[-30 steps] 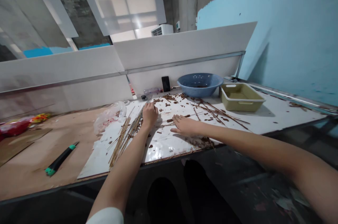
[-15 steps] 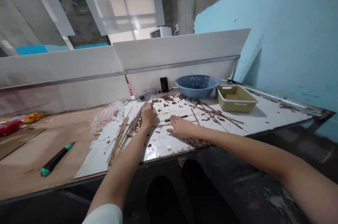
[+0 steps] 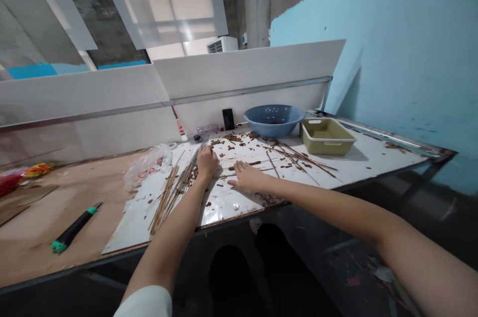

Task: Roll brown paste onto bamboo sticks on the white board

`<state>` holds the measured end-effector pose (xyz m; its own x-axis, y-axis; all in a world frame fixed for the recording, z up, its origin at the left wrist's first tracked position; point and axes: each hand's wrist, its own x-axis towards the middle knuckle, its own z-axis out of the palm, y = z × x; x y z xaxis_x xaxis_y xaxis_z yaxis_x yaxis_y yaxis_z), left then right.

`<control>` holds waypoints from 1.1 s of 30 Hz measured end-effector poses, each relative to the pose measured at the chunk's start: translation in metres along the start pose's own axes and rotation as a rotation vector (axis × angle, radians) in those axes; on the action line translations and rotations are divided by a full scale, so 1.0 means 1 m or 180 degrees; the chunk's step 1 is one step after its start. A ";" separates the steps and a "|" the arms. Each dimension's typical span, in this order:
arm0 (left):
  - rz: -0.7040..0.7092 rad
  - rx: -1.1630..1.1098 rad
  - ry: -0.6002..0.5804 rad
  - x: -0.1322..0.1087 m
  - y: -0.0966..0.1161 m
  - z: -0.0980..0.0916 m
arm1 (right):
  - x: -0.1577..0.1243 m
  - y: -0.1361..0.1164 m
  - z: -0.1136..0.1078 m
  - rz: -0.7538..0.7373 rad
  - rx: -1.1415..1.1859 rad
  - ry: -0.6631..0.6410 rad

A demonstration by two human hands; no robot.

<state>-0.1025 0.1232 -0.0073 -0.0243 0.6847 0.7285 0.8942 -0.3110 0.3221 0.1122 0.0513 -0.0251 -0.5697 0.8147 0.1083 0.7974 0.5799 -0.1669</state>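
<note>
My right hand (image 3: pixel 248 177) lies flat on the white board (image 3: pixel 220 212), fingers stretched out over a thin stick with a dark brown coating (image 3: pixel 255 163). Parts of that stick show on both sides of the fingers. My left hand (image 3: pixel 207 161) rests farther left with its fingers curled down. What those fingers hold, if anything, is hidden. Beside the left forearm lies a bundle of thin bare sticks (image 3: pixel 164 200). Crumbs of brown paste (image 3: pixel 233 138) are scattered beyond both hands. Several brown sticks (image 3: pixel 298 155) lie loosely crossed to the right.
A blue basin (image 3: pixel 274 128) and an olive-green tub (image 3: pixel 328 147) stand at the back right. A black phone (image 3: pixel 228 119) leans on the back panel. A clear plastic bag (image 3: pixel 149 165) and a green-and-black cutter (image 3: pixel 74 227) lie on the left.
The whole view has shifted slightly, so things on the table appear a little farther left. Both hands stay in nearly the same places on the board.
</note>
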 end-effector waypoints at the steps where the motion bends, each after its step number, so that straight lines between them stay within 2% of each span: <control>1: -0.0019 -0.0012 0.0000 0.000 -0.001 0.000 | 0.005 -0.001 0.001 0.0045 0.0024 -0.0003; 6: -0.0107 -0.0141 0.0041 0.001 -0.003 0.002 | 0.055 0.000 -0.015 0.0452 0.0202 -0.0114; 8: -0.0103 -0.0174 0.0056 0.001 -0.003 0.003 | 0.063 0.001 -0.020 0.0504 0.0243 -0.0186; 10: -0.0108 -0.0212 0.0073 0.001 -0.003 0.003 | 0.055 0.002 -0.017 0.0442 0.0261 -0.0188; 14: -0.0135 -0.0253 0.0070 0.001 -0.003 0.004 | 0.017 -0.002 0.004 0.0173 0.0237 -0.0120; 16: -0.0122 -0.0237 0.0059 0.001 -0.003 0.004 | 0.010 -0.004 0.009 0.0160 0.0219 -0.0128; 18: -0.0112 -0.0223 0.0075 0.001 -0.004 0.004 | 0.019 -0.006 0.006 0.0247 0.0213 -0.0123; 22: -0.0110 -0.0218 0.0092 0.001 -0.004 0.004 | 0.055 -0.008 -0.016 0.0500 0.0238 -0.0076; 24: -0.0142 -0.0225 0.0071 0.001 -0.004 0.004 | 0.059 -0.010 -0.020 0.0550 0.0256 -0.0037; 26: -0.0169 -0.0243 0.0055 0.001 -0.004 0.004 | 0.048 -0.013 -0.016 0.0480 0.0240 -0.0047; 30: -0.0192 -0.0293 0.0056 0.001 -0.003 0.005 | 0.005 -0.020 0.002 0.0223 0.0315 -0.0089; 33: -0.0209 -0.0311 0.0059 0.001 -0.003 0.005 | -0.001 -0.022 0.003 0.0197 0.0324 -0.0085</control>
<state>-0.1033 0.1279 -0.0109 -0.0905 0.6935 0.7147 0.8425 -0.3293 0.4262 0.0946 0.0383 -0.0243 -0.5261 0.8476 0.0689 0.8078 0.5234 -0.2712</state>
